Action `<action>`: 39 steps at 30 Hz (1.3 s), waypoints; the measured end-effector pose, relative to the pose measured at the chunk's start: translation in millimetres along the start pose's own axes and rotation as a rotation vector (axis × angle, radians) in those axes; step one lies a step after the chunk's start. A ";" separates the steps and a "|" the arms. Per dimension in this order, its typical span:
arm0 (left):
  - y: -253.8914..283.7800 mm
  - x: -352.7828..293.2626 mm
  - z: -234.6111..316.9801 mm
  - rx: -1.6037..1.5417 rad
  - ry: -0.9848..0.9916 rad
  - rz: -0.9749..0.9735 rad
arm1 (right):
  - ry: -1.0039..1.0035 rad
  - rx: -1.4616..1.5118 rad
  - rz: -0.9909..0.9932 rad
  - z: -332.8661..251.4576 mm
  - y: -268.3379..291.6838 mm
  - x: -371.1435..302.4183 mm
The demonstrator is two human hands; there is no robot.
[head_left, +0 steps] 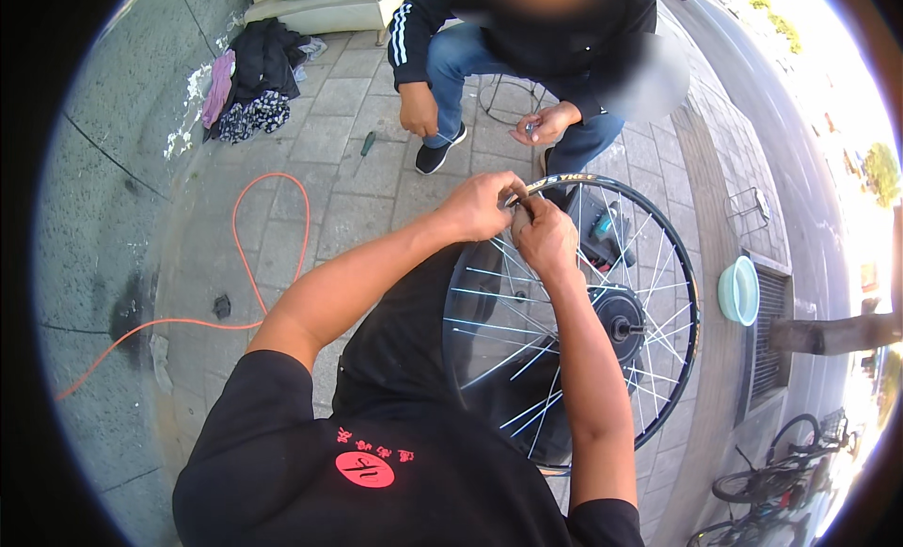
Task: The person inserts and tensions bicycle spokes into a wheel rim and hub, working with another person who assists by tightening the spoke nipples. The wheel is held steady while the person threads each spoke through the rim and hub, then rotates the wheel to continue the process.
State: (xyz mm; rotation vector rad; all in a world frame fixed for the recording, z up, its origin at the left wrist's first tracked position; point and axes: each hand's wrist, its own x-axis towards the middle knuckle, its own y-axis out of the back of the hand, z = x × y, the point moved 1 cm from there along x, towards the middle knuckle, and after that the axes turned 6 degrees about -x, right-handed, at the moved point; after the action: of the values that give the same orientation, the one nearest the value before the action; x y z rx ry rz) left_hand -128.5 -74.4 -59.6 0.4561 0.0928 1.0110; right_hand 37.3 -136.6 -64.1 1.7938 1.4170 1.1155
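Note:
A spoked wheel with a black rim and a dark hub is in front of me, slightly to the right. At the far part of its rim, my left hand has its fingers pinched together. Close beside it, my right hand is also closed at the rim, its fingertips almost touching the left ones. Any small part between the fingertips is hidden. Thin silvery spokes run between hub and rim, passing near my right forearm.
Facing me sits a person, with a small item in one hand and a thin tool in the other. An orange hose, a green-handled screwdriver and a teal power tool are around. A pale green basin stands right.

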 end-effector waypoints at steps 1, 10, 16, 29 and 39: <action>-0.6 0.7 -3.7 -0.050 -0.020 -0.013 | 0.003 0.010 -0.001 2.1 -0.9 0.6; 3.8 2.1 -15.6 -0.112 -0.046 -0.030 | 0.032 0.119 -0.048 5.7 7.4 0.9; 6.5 -1.7 -10.3 -0.111 -0.029 -0.019 | -0.017 0.005 -0.036 5.2 15.2 -5.1; 3.5 1.5 -20.6 -0.109 -0.105 -0.024 | 0.065 0.094 0.043 18.7 2.7 -9.5; -13.6 15.9 8.9 0.985 -0.401 -0.085 | 0.038 0.084 -0.010 19.4 1.3 -8.4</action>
State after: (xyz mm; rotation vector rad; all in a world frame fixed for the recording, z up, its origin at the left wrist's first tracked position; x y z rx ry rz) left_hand -106.6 -70.1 -55.1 1.5284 0.2487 0.7176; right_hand 54.2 -144.1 -74.4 1.8299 1.5142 1.1057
